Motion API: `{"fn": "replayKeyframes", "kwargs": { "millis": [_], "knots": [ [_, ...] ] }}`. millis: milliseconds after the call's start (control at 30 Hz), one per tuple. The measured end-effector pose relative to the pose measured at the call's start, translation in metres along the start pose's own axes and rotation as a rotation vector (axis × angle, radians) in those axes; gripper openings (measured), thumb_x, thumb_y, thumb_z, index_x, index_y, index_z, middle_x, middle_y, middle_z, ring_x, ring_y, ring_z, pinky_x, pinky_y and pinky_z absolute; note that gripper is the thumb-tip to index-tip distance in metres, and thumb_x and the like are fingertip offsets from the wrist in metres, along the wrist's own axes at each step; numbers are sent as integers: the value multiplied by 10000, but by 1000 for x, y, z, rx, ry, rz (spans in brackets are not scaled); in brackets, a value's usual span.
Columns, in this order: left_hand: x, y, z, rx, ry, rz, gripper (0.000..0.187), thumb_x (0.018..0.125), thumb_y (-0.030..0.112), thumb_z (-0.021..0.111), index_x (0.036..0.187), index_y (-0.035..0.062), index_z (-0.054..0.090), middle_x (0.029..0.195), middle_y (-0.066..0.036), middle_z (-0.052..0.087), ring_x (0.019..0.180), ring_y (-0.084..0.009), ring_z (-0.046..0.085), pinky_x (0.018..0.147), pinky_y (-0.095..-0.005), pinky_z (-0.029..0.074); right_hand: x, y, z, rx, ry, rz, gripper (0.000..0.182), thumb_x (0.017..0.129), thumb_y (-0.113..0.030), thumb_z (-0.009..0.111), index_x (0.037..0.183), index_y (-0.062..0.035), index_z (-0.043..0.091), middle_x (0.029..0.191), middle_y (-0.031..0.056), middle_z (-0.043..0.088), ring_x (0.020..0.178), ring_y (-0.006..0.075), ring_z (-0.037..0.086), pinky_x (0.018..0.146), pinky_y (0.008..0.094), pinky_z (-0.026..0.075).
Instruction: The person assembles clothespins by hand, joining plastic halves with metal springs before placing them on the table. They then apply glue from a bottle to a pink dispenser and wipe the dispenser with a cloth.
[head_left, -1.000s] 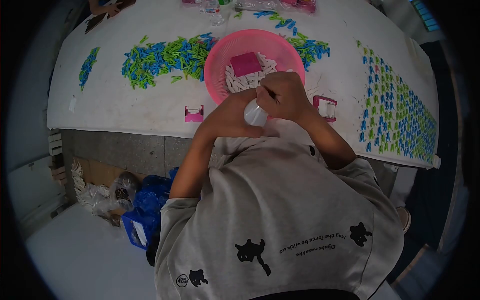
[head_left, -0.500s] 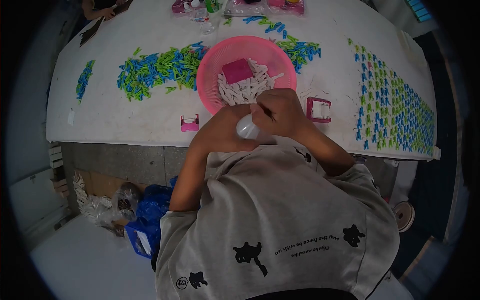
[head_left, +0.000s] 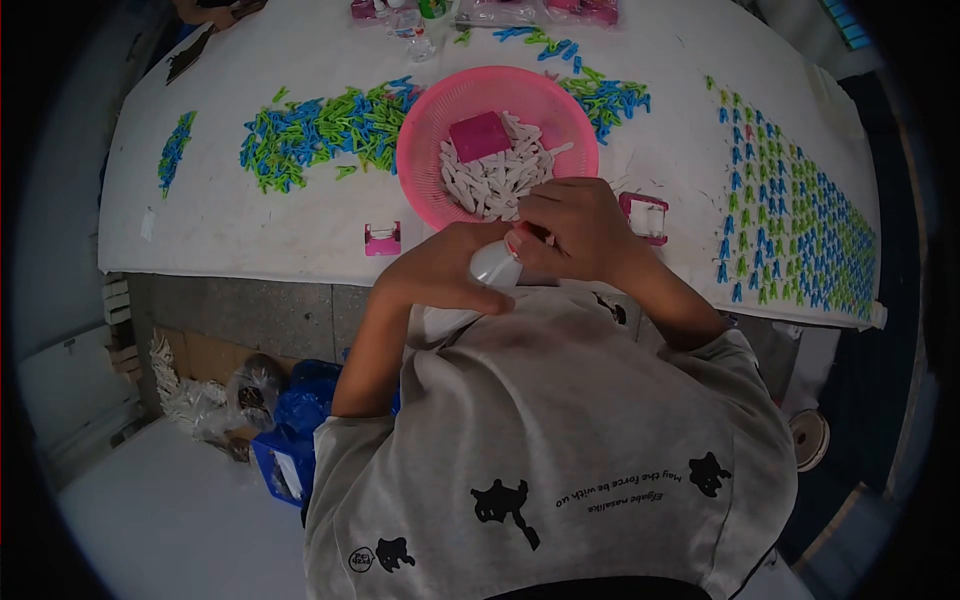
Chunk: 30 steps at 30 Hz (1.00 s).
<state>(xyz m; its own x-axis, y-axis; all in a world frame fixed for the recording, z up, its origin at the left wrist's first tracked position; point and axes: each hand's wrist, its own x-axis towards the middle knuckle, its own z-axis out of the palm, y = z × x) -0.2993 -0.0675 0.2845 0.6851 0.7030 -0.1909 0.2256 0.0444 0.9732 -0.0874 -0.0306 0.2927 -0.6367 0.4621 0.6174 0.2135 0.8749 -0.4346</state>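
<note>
Close in front of my shirt, my left hand (head_left: 437,266) is wrapped round a clear, whitish plastic bottle (head_left: 494,266). The bottle leans with its neck up and to the right, where a bit of red cap (head_left: 514,240) shows. My right hand (head_left: 578,228) has its fingers curled on that cap, hiding most of it. Just beyond both hands stands a pink plastic basket (head_left: 411,168). Inside it lie many white clothespin-like pieces (head_left: 500,178) and a magenta block (head_left: 479,137).
Blue and green clothespins (head_left: 330,130) lie heaped left of the basket, with more behind its right side. Rows of them (head_left: 790,210) cover the right end of the white table (head_left: 330,230). Small pink-framed items (head_left: 382,239) flank my hands. At the far left, another person's hand (head_left: 215,14) shows.
The bottle has tilted slightly and its red cap now shows beneath my right fingers. Both hands remain on the bottle. The whole view has shifted a little.
</note>
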Motion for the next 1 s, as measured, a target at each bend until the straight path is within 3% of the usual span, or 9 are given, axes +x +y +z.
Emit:
{"fn": "replayKeyframes", "kwargs": {
  "millis": [67, 167, 300, 467, 567, 633, 733, 800, 1000],
  "knots": [
    [-2, -1, 1, 95, 47, 65, 629, 626, 178, 808, 1194, -1, 609, 1069, -118, 678, 1005, -219, 641, 928, -331, 477, -1, -15, -3, 8, -86, 408, 329, 810, -307, 691, 603, -81, 570, 545, 62, 549, 502, 253, 587, 457, 384, 436],
    [-5, 1, 8, 169, 134, 111, 589, 632, 172, 803, 1165, 8, 614, 1059, -126, 676, 999, -250, 648, 930, -339, 481, 4, -31, 0, 4, -108, 576, 388, 860, -351, 672, 605, -75, 579, 522, 70, 554, 477, 257, 587, 451, 386, 442],
    [-8, -2, 11, 131, 139, 103, 544, 613, 142, 823, 1103, 11, 625, 1089, -106, 672, 1026, -221, 638, 947, -333, 472, -1, -32, 10, -48, -7, 526, 345, 815, -308, 696, 595, -76, 568, 524, 69, 546, 458, 253, 570, 442, 381, 440],
    [-10, -6, 7, 54, 45, 166, 565, 599, 165, 809, 1111, 12, 626, 1059, -104, 666, 1014, -210, 638, 923, -323, 477, -1, -25, 17, 32, 101, 249, 272, 685, -158, 725, 581, -60, 493, 508, 74, 450, 432, 264, 478, 424, 374, 375],
    [-9, -9, 1, 18, -20, 163, 593, 588, 162, 813, 1130, 12, 625, 1085, -89, 666, 1018, -186, 627, 925, -320, 476, -1, -17, 17, 20, 86, 132, 261, 640, -220, 731, 568, -93, 514, 509, 54, 488, 444, 248, 531, 420, 364, 411],
    [-9, -13, 0, -19, -42, 205, 607, 582, 164, 815, 1138, 11, 626, 1092, -81, 667, 1012, -176, 623, 923, -318, 477, 1, -15, 15, 42, 73, 75, 264, 639, -223, 728, 568, -98, 507, 525, 52, 484, 456, 248, 525, 433, 363, 414],
    [-6, -17, -6, -137, -202, 70, 632, 576, 172, 820, 1157, 16, 625, 1108, -69, 661, 1014, -163, 607, 922, -308, 467, 6, -11, 12, 72, 49, -64, 258, 641, -227, 716, 579, -102, 498, 563, 50, 481, 490, 248, 521, 462, 362, 422],
    [0, -20, -7, -174, -457, -109, 629, 577, 176, 823, 1154, 23, 627, 1079, -60, 656, 995, -155, 604, 901, -295, 463, 8, -10, 8, 81, 37, -148, 250, 643, -227, 708, 589, -102, 497, 585, 49, 482, 513, 249, 523, 478, 362, 427],
    [-7, -24, -7, -264, -315, 46, 594, 571, 177, 838, 1114, 37, 640, 992, -42, 655, 917, -148, 616, 846, -277, 473, 11, -16, -6, 43, -189, -101, 333, 745, -308, 759, 746, -64, 533, 764, 83, 537, 710, 275, 566, 623, 369, 467]
  ]
}}
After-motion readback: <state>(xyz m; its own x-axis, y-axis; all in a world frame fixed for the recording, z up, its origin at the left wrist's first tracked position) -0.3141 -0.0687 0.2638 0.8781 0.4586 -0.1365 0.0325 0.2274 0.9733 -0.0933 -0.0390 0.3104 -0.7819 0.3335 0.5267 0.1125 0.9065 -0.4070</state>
